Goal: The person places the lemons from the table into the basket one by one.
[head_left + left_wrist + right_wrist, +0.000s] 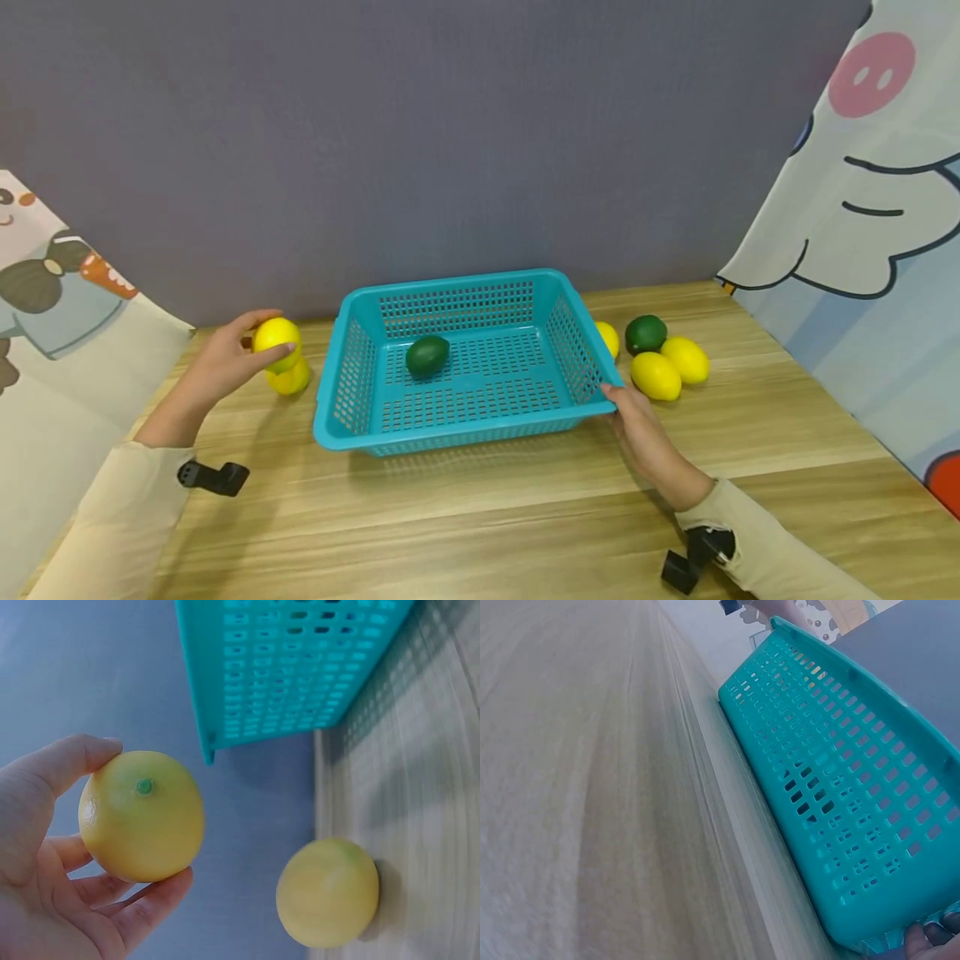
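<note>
In the head view my left hand [225,358] grips a round yellow citrus fruit [274,337] left of the turquoise basket [465,428]. The left wrist view shows a green stem mark on this held fruit [142,821], with thumb and fingers around it. Partly behind and below it, a second yellow citrus fruit [292,380] rests on the table. Inside the basket, towards its left, lies one dark green fruit [427,357]. My right hand [647,437] holds the basket's front right corner, thumb on the rim; its fingers are mostly hidden underneath.
Right of the basket sit two yellow lemons [656,377], a dark green fruit [646,334] and another yellow fruit [608,338] partly hidden by the basket wall. A grey partition [480,142] stands behind the wooden table [465,525]. Cartoon-printed cloths hang at both sides.
</note>
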Demonstrator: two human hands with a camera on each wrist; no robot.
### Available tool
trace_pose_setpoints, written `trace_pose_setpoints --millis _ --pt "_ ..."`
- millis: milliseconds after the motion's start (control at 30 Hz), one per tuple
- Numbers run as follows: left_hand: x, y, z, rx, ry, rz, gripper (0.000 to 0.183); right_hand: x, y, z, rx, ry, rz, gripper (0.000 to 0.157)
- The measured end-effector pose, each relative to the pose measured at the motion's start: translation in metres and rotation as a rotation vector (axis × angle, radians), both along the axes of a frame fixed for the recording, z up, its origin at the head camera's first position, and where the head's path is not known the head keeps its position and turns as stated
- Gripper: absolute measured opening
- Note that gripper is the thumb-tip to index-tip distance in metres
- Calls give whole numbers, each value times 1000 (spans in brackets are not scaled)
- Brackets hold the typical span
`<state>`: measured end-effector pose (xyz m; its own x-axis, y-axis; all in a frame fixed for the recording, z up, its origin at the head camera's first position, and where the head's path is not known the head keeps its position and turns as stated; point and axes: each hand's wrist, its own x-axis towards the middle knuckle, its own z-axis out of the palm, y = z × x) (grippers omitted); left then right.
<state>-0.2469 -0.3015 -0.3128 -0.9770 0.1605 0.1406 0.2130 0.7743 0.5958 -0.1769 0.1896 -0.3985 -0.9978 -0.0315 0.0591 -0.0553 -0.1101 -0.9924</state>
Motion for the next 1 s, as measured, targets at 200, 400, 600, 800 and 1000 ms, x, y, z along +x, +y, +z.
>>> trace_pose_setpoints --millis 200,400,600,800,1000 --pt "2 8 7 10 -8 -9 64 1 2 1 20 0 17 50" --pt "3 16 13 1 -18 -18 63 0 2 -1 33 1 32 50" --pt "2 23 21 23 -34 -34 64 0 2 0 20 11 28 50" --pt "2 31 27 29 -46 -41 65 0 1 1 23 -1 21 48" --pt "4 40 34 15 -61 -53 66 0 1 1 39 -17 17 49"
